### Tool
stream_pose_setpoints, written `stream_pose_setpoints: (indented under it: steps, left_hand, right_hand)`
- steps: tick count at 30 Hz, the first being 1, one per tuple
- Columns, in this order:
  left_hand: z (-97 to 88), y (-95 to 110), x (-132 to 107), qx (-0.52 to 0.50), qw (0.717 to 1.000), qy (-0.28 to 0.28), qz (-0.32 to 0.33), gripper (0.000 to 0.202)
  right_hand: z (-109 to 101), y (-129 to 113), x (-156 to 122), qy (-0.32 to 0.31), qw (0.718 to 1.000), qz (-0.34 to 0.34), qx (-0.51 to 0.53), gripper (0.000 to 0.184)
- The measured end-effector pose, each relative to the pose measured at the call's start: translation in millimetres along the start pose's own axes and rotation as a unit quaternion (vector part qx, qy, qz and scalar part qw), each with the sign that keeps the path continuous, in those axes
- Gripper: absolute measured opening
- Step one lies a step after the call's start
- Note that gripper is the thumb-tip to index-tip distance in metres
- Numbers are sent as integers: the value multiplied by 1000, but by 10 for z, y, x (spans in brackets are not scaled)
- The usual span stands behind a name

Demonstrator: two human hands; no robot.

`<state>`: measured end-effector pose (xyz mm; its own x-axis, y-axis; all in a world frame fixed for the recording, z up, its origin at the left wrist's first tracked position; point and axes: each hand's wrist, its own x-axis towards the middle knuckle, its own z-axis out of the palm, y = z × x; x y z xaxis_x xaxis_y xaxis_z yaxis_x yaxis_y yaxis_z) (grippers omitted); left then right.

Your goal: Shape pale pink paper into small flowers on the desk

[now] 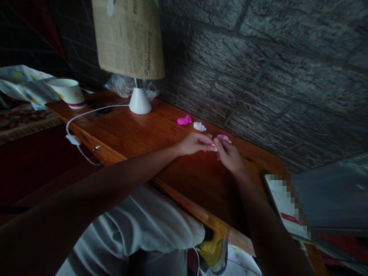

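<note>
— What have you got there?

— A pink piece (pixel 222 138), small, pale and crumpled. My left hand (pixel 195 143) and right hand (pixel 230 155) meet on it. The fingers of both are drawn narrow into a pinch, and each hand grips one side of it.

— Where is it, exactly?

— Low over the table (pixel 138 132), near the back edge, close to the wall (pixel 258 76). Whether it touches the wood I cannot tell, because my fingers cover its underside.

— Anything else like it nearby?

— Two more. A white piece (pixel 199 126) lies on the wood just beyond my left fingertips. A magenta piece (pixel 184 120) lies just past that, further to the left. The two are near each other but apart, and neither hand touches them.

— And the rest of the table?

— A lamp (pixel 140 101) stands further back on the left, with a white cone foot and printed paper for a shade. Its cable (pixel 86 113) loops across the wood and drops over the front edge. A cup (pixel 69 92) sits at the far left corner. A booklet (pixel 283 207) lies to my right, well apart from my hands, and part of its page is blurred.

— How are your arms placed?

— Both forearms reach forward over the front edge, and the hands come together in the middle.
</note>
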<state>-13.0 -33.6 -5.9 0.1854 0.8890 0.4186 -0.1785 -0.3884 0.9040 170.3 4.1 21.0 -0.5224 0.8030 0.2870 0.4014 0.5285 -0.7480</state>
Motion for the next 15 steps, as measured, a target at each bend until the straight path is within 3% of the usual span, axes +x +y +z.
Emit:
stream_pose_setpoints:
  steps: [3,8,12,15]
  left_hand:
    - [-8,39,-24,-12,999,-25,-32,33]
    - [-7,48,-34,-6,999,-39,-36,32]
    - [9,69,-38,6,998,-32,-47,33]
    - [12,82,-35,16,995,-58,-75,34]
  right_hand:
    - [-27,-15,-24,-15,998,-6,-63,78]
    - [-27,-14,-15,-33,998,-4,-59,77]
    - [2,-6,7,-2,998,-36,-57,75]
    - [32,-17,8,29,997,-46,-53,77]
